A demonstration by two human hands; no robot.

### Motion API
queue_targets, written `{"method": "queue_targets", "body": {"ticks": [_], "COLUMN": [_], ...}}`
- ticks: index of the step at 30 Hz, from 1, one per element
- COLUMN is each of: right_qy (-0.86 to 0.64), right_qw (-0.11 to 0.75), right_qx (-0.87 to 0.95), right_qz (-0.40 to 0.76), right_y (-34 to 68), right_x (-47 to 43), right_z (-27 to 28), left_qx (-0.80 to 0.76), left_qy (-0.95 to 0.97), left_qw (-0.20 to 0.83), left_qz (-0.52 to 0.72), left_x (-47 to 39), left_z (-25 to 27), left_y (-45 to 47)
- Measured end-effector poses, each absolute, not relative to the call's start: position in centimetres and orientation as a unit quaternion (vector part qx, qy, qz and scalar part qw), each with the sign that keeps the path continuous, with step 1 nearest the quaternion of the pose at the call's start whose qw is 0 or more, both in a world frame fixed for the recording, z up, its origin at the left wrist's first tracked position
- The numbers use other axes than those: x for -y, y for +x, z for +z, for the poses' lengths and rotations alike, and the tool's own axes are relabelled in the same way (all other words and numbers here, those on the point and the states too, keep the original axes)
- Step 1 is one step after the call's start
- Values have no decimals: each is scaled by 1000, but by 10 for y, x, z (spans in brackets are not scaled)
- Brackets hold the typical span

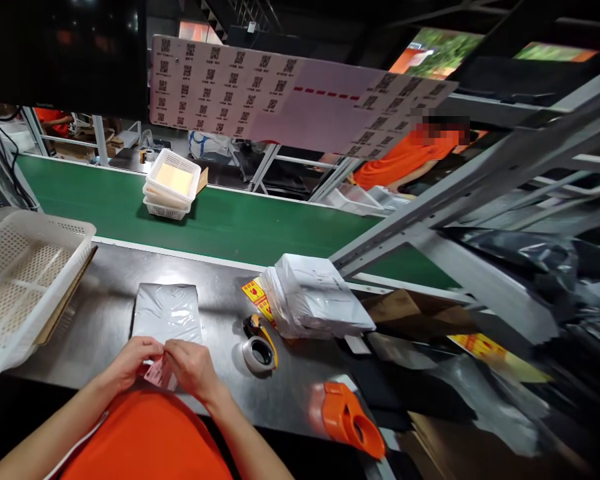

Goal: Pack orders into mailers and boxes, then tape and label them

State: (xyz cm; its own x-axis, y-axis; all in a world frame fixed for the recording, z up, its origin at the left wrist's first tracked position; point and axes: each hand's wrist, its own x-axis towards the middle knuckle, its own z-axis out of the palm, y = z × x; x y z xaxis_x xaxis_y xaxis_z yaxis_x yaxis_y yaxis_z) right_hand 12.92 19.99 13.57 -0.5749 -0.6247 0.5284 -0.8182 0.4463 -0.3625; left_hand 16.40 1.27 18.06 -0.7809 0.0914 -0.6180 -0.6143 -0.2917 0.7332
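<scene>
At the near edge of the metal surface [220, 300], just before a grey parcel [166, 310]: pink slip [155, 375]. Grip: fingertips of left hand [133, 363] and right hand [194, 370] pinch its upper part. Judged light, limp, easily creased; best held by opposite edges. Parcel wrapper probably slippery. Tape dispenser [251, 356] and bagged packages [323, 297] lie rightward, basket [77, 233] left; only the hands obstruct, partly covering the slip.

- White perforated plastic crate [41, 312]: metal tabletop [111, 287]'s left edge
- Stacked white plastic baskets [168, 212]: between green conveyor belt [280, 223]'s edges
- Orange plastic dispenser [341, 413]: tabletop's near right corner
</scene>
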Motion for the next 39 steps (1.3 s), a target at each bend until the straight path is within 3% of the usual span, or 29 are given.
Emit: {"method": "queue_targets", "body": {"ticks": [22, 26, 32, 39], "right_qy": [438, 402, 200, 365], "right_qw": [227, 203, 128, 170], "right_qx": [815, 805, 798, 793], "right_qz": [303, 385, 553, 457], "right_y": [134, 133, 130, 114], "right_x": [-201, -201, -209, -212], "right_z": [151, 150, 159, 177], "left_qx": [-482, -486, -573, -708], "left_qy": [-232, -217, -172, -69], "left_qw": [246, 238, 137, 82], "left_qz": [808, 812, 790, 698], "left_x": [-9, -8, -5, -10], "left_z": [175, 175, 178, 184], "left_y": [164, 163, 155, 148]}}
